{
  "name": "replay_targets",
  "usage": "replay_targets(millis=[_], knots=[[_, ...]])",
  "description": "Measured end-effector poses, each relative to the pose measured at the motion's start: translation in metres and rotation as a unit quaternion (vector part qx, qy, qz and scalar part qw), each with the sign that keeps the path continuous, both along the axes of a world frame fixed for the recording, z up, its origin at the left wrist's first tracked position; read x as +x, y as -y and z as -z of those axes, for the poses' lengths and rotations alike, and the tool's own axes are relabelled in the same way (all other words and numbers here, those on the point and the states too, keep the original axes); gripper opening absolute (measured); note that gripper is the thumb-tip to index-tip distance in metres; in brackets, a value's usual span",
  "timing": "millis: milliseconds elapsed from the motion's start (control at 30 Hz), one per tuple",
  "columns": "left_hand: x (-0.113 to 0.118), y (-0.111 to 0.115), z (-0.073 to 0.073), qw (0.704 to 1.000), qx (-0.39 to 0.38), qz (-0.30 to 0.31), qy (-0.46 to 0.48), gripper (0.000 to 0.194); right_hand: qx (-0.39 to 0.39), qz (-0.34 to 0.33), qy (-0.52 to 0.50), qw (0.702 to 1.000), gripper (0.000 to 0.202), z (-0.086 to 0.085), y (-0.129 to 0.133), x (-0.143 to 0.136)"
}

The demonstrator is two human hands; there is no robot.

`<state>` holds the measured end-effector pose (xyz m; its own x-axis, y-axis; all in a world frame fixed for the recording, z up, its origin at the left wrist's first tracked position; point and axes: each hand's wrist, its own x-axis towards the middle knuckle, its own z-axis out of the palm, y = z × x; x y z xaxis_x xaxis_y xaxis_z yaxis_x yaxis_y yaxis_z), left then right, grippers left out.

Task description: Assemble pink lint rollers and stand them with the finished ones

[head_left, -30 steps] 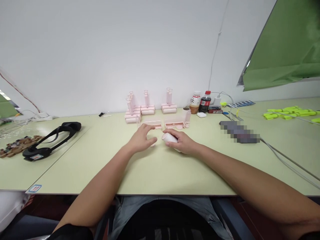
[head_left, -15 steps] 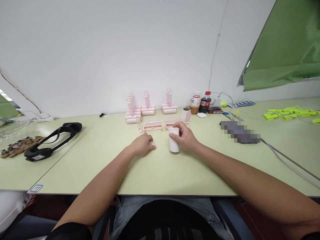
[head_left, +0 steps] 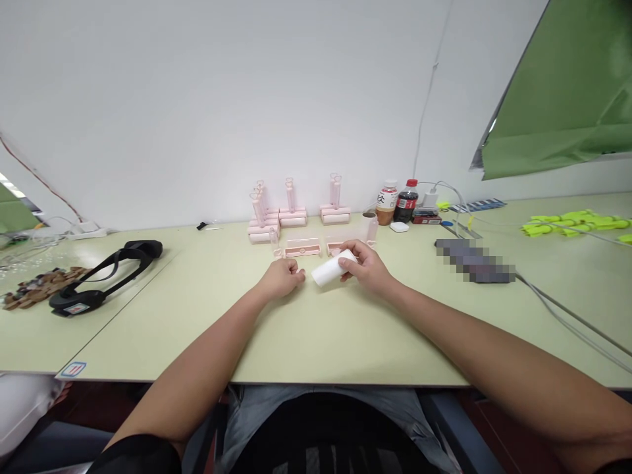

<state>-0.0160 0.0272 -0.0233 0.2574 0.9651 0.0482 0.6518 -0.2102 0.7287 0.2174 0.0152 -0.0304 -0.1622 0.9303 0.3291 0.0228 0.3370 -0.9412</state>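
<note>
A white roll [head_left: 330, 270] lies slanted in the grip of my right hand [head_left: 364, 268], its free end pointing left. To the left of that end is my left hand [head_left: 283, 278], with its fingers curled together above the table; whatever it may hold is hidden. Behind my hands lie two open pink cases, the left case [head_left: 303, 251] in full view and the right case [head_left: 334, 248] partly covered by my right hand. A pink handle [head_left: 372, 229] stands just behind my right hand.
Pink roller sets [head_left: 335, 214] stand along the wall. Right of them are an amber drink bottle [head_left: 386, 203], a cola bottle [head_left: 405, 201] and a white case [head_left: 399, 227]. A black headset [head_left: 105, 280] lies left; a blurred dark object [head_left: 474, 261] and cables lie right.
The roll has tipped from upright to slanted, its lower end swinging left towards my left hand. The pale piece seen at my left fingertips no longer shows.
</note>
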Motion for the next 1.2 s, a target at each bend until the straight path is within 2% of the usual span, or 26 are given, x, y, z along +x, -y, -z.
replay_targets(millis=[100,167,400,567,700,800,1067,1200], knots=[[0.001,0.000,-0.002,0.989,-0.058,0.002,0.139,0.031,-0.008,-0.010,-0.004,1.000,0.039,0.001,0.001,-0.002],[0.001,0.001,-0.004,0.978,-0.055,0.020,0.201,0.033,-0.022,-0.015,-0.017,0.999,0.038,0.002,0.001,-0.003],[0.003,-0.001,-0.002,0.951,-0.009,0.105,0.290,0.040,-0.098,-0.011,-0.109,0.989,0.025,0.001,-0.003,-0.001],[0.005,-0.002,0.002,0.956,0.087,0.095,0.265,0.048,-0.144,0.003,-0.155,0.977,0.009,0.000,-0.003,-0.002],[0.011,0.002,0.002,0.953,0.196,0.103,0.209,0.043,-0.166,-0.004,-0.151,0.974,0.015,-0.001,0.000,-0.006],[0.014,0.005,0.001,0.947,0.245,0.112,0.174,0.040,-0.172,-0.015,-0.151,0.973,0.018,-0.001,0.003,-0.008],[0.014,0.005,0.002,0.947,0.265,0.125,0.134,0.042,-0.174,-0.019,-0.154,0.972,0.017,0.002,0.001,-0.008],[0.012,0.009,0.000,0.947,0.261,0.145,0.120,0.034,-0.170,-0.013,-0.156,0.973,0.017,0.002,0.001,-0.008]])
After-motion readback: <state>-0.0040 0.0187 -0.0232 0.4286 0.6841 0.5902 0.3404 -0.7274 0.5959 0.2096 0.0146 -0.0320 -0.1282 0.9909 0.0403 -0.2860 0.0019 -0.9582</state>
